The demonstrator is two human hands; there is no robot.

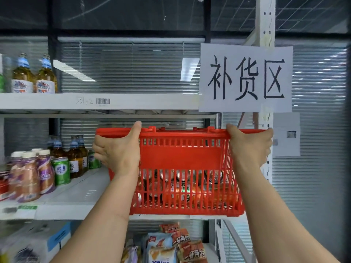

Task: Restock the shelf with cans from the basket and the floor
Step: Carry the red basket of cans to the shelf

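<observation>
Both hands grip the red basket [180,154] at its top rim, left hand [117,152] on the left end, right hand [250,149] on the right end, holding it level at the open right part of the middle shelf [76,194]; whether its base rests on the board I cannot tell. Cans [178,186] lie inside, seen through the slats. Judged step: staging the basket; next, free one hand to take out a can and stand it beside the green can [61,171].

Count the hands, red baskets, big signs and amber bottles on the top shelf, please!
Hands: 2 (left hand, right hand)
basket: 1
sign: 1
amber bottles, top shelf: 2
Total: 6
</observation>
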